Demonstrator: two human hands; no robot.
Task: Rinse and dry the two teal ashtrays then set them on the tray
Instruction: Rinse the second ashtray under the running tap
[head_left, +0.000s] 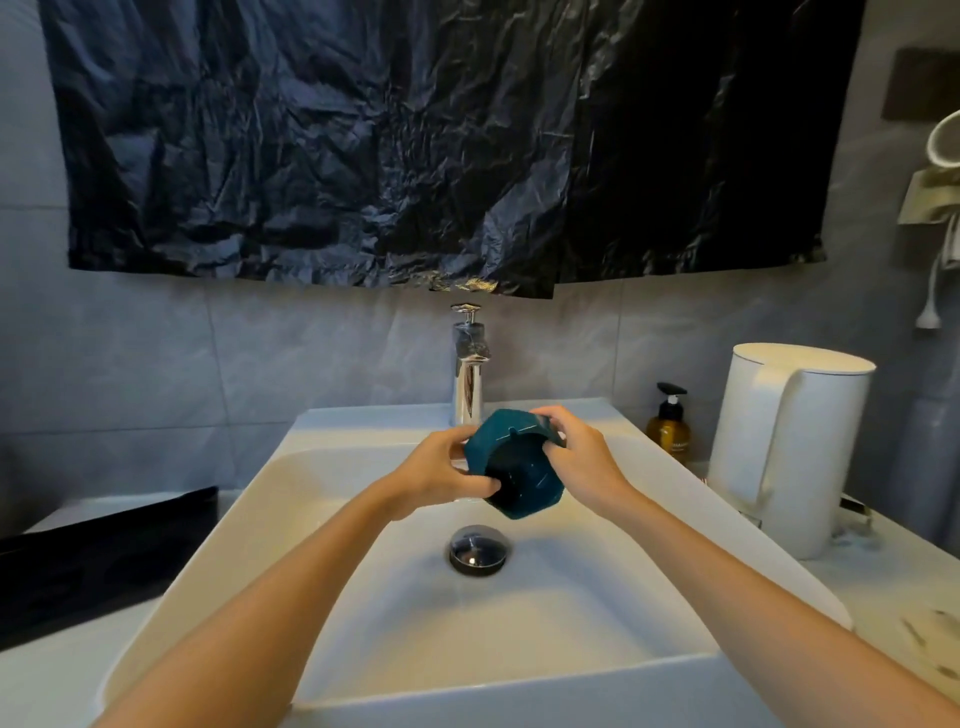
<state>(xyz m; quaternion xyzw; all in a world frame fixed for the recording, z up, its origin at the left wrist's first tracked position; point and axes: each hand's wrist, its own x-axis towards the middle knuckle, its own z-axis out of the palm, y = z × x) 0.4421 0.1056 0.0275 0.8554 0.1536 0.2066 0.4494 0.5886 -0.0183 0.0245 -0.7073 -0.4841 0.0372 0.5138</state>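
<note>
Left hand (444, 470) and right hand (579, 457) both grip one ashtray (519, 460) over the sink (571, 603), near the tap (467, 379). We judge rinsing underway; drying, the unseen second ashtray and tray (104, 551) placement are left.

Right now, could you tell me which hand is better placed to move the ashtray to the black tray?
Probably the left hand: it grips the ashtray, and the black tray lies on its side of the sink.
</note>
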